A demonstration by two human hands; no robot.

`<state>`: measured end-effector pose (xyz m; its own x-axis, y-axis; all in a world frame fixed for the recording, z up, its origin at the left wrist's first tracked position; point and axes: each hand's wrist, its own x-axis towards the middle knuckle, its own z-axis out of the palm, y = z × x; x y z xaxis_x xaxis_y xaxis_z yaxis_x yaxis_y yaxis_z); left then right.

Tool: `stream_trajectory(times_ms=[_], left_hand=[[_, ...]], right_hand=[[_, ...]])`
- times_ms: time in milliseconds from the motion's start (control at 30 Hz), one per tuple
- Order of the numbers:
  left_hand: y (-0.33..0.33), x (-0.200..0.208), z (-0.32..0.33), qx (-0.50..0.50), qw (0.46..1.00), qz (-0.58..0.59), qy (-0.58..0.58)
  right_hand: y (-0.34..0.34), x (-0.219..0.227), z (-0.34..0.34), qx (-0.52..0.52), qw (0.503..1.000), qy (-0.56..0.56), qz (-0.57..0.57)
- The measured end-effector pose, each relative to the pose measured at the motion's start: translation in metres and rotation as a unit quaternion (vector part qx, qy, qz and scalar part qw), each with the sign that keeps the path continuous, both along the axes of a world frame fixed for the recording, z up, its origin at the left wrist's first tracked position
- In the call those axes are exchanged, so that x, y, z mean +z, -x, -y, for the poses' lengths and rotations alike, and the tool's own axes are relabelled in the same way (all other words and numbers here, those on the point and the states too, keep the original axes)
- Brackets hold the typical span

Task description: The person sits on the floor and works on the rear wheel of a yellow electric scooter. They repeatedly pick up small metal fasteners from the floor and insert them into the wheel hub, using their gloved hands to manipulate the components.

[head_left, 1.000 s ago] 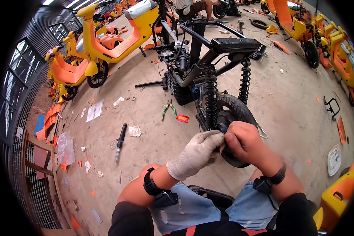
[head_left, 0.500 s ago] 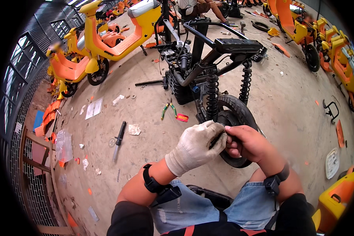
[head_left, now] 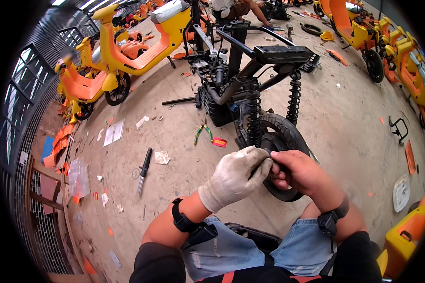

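Note:
My left hand [head_left: 236, 177], in a white knitted glove smudged grey at the fingers, meets my bare right hand [head_left: 295, 172] in front of the scooter's rear wheel [head_left: 285, 137]. Both are closed, thumbs and fingertips pinched together around something small that the fingers mostly hide. Just beyond them stands a stripped black scooter frame [head_left: 241, 80] with two coil-spring shock absorbers, the left one [head_left: 253, 118] close above my gloved knuckles. I cannot tell whether my fingers touch the wheel behind them.
Green-handled pliers [head_left: 203, 133] and a red packet [head_left: 219, 142] lie on the concrete floor. Further left are a loose shock absorber [head_left: 145, 170], crumpled paper [head_left: 162, 157] and a plastic bag [head_left: 79, 179]. Yellow-orange scooters [head_left: 144, 49] stand behind. A person [head_left: 236, 8] sits at the back.
The gloved fingers of my left hand have closed further, narrowing the dark gap between them. My right hand keeps almost the same pose. The view has shifted slightly.

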<state>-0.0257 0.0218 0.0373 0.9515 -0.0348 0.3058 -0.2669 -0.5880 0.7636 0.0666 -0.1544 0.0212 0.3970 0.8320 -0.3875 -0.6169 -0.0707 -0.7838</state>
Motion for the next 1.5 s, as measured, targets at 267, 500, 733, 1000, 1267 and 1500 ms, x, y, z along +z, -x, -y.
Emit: stream_trajectory(times_ms=[267, 500, 733, 1000, 1267, 1500], left_hand=[[-0.005, 0.01, 0.016, 0.092, 0.893, -0.29, 0.331], [0.003, -0.004, 0.025, 0.122, 0.794, -0.306, 0.511], [0.015, 0.013, 0.012, -0.002, 0.814, -0.357, 0.458], [0.001, -0.001, 0.054, 0.109, 0.968, -0.106, 0.202], [0.013, 0.002, 0.061, 0.024, 0.987, -0.08, 0.139], [0.019, -0.008, 0.025, -0.008, 0.973, -0.138, 0.184]], right_hand=[[0.0, 0.0, 0.008, -0.022, 0.911, 0.017, 0.41], [0.007, -0.04, 0.0, -0.202, 0.595, -0.075, 0.774], [-0.013, -0.057, -0.032, -0.206, 0.5, -0.084, 0.837], [-0.015, -0.068, -0.037, -0.189, 0.776, 0.01, 0.601], [-0.015, -0.059, -0.041, -0.118, 0.81, -0.077, 0.569], [0.0, -0.044, -0.024, -0.126, 0.656, -0.053, 0.743]])
